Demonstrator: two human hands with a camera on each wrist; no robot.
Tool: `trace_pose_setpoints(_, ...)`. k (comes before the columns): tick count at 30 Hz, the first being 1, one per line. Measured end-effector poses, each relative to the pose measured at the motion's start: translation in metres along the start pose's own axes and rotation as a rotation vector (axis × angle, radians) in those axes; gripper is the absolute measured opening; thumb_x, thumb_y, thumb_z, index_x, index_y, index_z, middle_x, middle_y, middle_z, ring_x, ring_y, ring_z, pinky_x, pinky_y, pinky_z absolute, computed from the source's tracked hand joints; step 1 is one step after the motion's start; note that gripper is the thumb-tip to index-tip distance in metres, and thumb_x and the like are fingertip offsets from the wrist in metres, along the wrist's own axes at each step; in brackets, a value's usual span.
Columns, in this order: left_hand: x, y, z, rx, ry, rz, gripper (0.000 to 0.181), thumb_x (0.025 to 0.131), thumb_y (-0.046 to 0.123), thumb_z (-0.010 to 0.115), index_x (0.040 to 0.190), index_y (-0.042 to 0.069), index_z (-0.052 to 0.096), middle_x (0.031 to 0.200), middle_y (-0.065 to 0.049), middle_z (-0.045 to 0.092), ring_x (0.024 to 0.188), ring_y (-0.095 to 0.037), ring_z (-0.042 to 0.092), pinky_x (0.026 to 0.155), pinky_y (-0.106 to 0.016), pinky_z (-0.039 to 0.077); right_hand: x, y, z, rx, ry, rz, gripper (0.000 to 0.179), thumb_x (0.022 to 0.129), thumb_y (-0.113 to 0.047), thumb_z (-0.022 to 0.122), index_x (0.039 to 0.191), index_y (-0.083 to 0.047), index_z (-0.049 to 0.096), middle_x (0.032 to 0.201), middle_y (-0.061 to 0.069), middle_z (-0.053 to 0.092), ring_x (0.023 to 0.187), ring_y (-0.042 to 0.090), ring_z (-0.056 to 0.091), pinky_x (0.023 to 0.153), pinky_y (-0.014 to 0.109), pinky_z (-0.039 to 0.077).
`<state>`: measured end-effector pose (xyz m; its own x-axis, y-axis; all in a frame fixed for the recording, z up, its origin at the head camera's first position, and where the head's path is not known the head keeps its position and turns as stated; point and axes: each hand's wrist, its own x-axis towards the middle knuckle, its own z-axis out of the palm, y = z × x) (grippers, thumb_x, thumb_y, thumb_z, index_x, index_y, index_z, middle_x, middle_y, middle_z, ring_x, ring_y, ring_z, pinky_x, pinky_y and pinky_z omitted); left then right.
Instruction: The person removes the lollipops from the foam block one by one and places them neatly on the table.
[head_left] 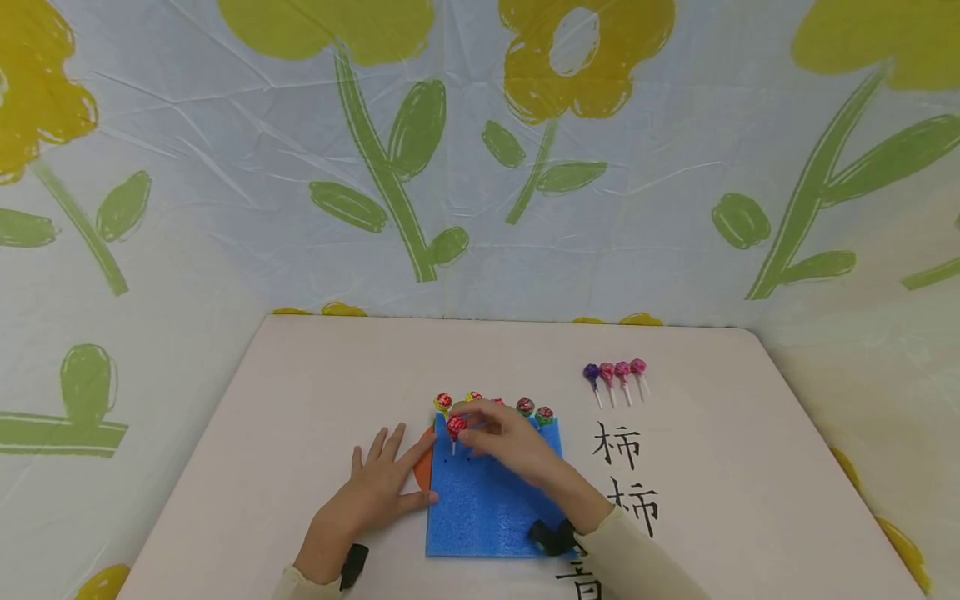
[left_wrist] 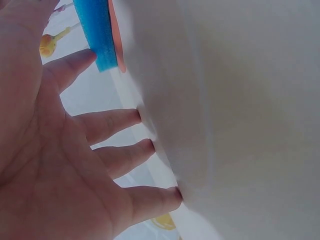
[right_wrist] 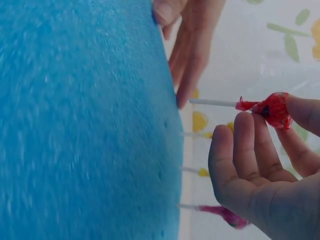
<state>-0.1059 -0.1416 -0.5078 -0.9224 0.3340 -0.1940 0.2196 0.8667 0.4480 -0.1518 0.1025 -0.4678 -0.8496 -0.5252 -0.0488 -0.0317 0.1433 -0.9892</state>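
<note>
My right hand (head_left: 510,437) pinches a red-wrapped lollipop (right_wrist: 276,110) by its head, between the thumb and fingers. Its white stick points down at the blue foam block (head_left: 487,508), over the far left part, with the tip close above the surface in the right wrist view. Small holes (head_left: 446,460) dot the foam. Behind it, several wrapped lollipops (head_left: 525,406) stand upright in a row along the far edge, some partly hidden by my right hand. My left hand (head_left: 371,492) lies spread at the block's left side, index fingertip and thumb against its edge, other fingertips on the table.
An orange piece (head_left: 423,462) sticks out from under the foam's left side. Four is not exceeded by the short row of purple and pink lollipops (head_left: 622,372) lying at the back right. Black written characters (head_left: 617,446) mark the white table (head_left: 720,467) right of the foam.
</note>
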Motion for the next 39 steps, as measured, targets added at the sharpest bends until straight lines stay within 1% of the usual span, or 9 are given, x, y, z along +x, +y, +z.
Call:
trace_pose_setpoints(8,0.0,0.0,0.0,0.007,0.0,-0.006,0.087,0.083,0.063,0.07,0.156,0.033,0.035,0.161,-0.021,0.024,0.146,-0.05,0.013,0.106,-0.078,0.007,-0.011,-0.003,-0.018,0.028,0.021,-0.013,0.035,0.099,-0.014,0.065,0.133,-0.005,0.06,0.114,0.023,0.061,0.104,0.05,0.06,0.086,0.059,0.053)
trace_pose_setpoints(11,0.0,0.0,0.0,0.009,-0.002,-0.01,0.087,0.083,0.064,0.07,0.156,0.032,0.035,0.161,-0.021,0.023,0.147,-0.05,0.013,0.106,-0.078,0.007,-0.015,-0.003,-0.025,0.024,0.031,-0.017,0.037,0.1,-0.013,0.064,0.134,-0.001,0.058,0.114,0.023,0.061,0.106,0.051,0.059,0.086,0.059,0.053)
trace_pose_setpoints(15,0.001,0.0,-0.001,0.007,0.0,-0.014,0.088,0.083,0.063,0.071,0.157,0.032,0.035,0.162,-0.021,0.023,0.147,-0.05,0.012,0.106,-0.078,0.007,-0.021,-0.003,-0.033,0.013,0.048,-0.036,0.037,0.1,-0.011,0.062,0.134,0.001,0.056,0.114,0.022,0.062,0.104,0.052,0.06,0.084,0.053,0.056)
trace_pose_setpoints(18,0.001,-0.001,0.0,0.004,0.002,-0.013,0.088,0.083,0.062,0.071,0.157,0.032,0.034,0.162,-0.021,0.022,0.147,-0.05,0.012,0.106,-0.078,0.007,-0.025,-0.002,-0.039,-0.004,0.06,-0.044,0.036,0.101,-0.013,0.063,0.134,-0.001,0.057,0.114,0.023,0.063,0.103,0.052,0.06,0.082,0.047,0.058)
trace_pose_setpoints(19,0.001,-0.001,0.0,0.004,0.002,-0.012,0.088,0.083,0.062,0.071,0.157,0.032,0.035,0.162,-0.02,0.022,0.147,-0.049,0.012,0.106,-0.078,0.007,-0.026,-0.002,-0.04,-0.005,0.063,-0.043,0.036,0.1,-0.014,0.063,0.135,-0.002,0.058,0.115,0.023,0.063,0.103,0.051,0.06,0.082,0.047,0.058)
trace_pose_setpoints(26,0.001,0.0,-0.001,0.0,0.0,-0.009,0.087,0.083,0.061,0.072,0.157,0.032,0.034,0.162,-0.021,0.022,0.147,-0.049,0.011,0.107,-0.077,0.006,-0.036,-0.001,-0.052,0.0,0.083,-0.046,0.038,0.101,-0.013,0.062,0.136,0.0,0.055,0.115,0.034,0.056,0.102,0.053,0.06,0.083,0.054,0.056)
trace_pose_setpoints(29,0.0,0.0,-0.001,-0.006,-0.005,-0.008,0.087,0.084,0.06,0.071,0.157,0.031,0.035,0.162,-0.021,0.022,0.147,-0.05,0.012,0.107,-0.077,0.006,-0.041,0.0,-0.057,-0.004,0.092,-0.044,0.037,0.101,-0.013,0.061,0.136,-0.001,0.055,0.115,0.032,0.057,0.101,0.052,0.06,0.083,0.054,0.056)
trace_pose_setpoints(33,0.0,0.002,-0.001,-0.009,-0.011,-0.013,0.087,0.083,0.061,0.071,0.157,0.032,0.035,0.162,-0.021,0.022,0.147,-0.049,0.012,0.107,-0.077,0.005,-0.047,0.0,-0.063,-0.008,0.112,-0.021,0.038,0.101,-0.015,0.062,0.136,-0.003,0.055,0.115,0.032,0.058,0.103,0.051,0.06,0.084,0.052,0.056)
trace_pose_setpoints(39,-0.001,0.003,-0.001,-0.001,-0.022,-0.017,0.087,0.083,0.061,0.071,0.157,0.032,0.035,0.162,-0.021,0.022,0.147,-0.049,0.012,0.107,-0.077,0.006,-0.058,0.001,-0.073,-0.021,0.155,0.012,0.04,0.101,-0.019,0.063,0.137,-0.003,0.055,0.116,0.031,0.057,0.104,0.052,0.06,0.084,0.049,0.057)
